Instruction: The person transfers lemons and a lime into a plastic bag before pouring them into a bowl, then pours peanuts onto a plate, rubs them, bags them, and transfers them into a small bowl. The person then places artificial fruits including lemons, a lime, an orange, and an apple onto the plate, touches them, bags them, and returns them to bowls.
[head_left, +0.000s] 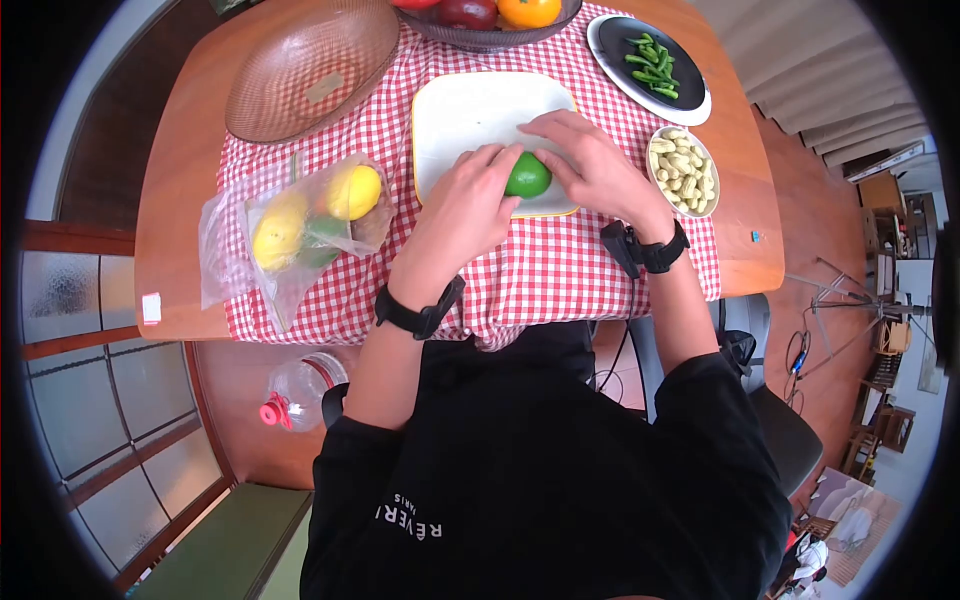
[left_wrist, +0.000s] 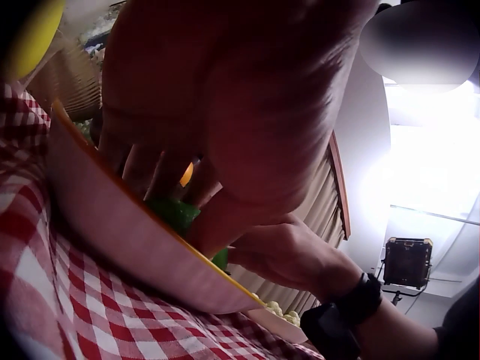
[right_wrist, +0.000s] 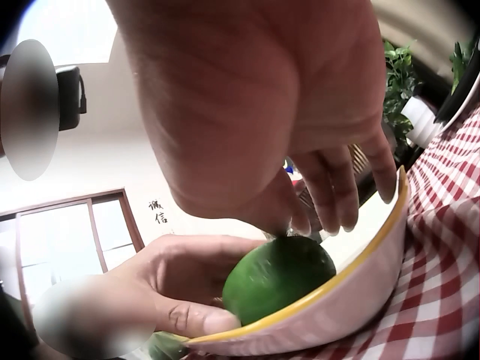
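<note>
A smooth, oval green fruit is over the near side of a white, yellow-rimmed dish. My left hand holds it from the left, the thumb along its near side and the fingers behind it; the right wrist view shows that thumb close by the yellow rim. On the other side, my right hand has its thumb right at the fruit, while its loosely bent fingers reach over the dish. The left palm hides much of the fruit in the left wrist view.
A clear plastic bag with yellow fruits and a green one lies left. Beyond are a brown ribbed bowl and a fruit bowl. Peanuts in a bowl and green peppers on a dark plate stand right.
</note>
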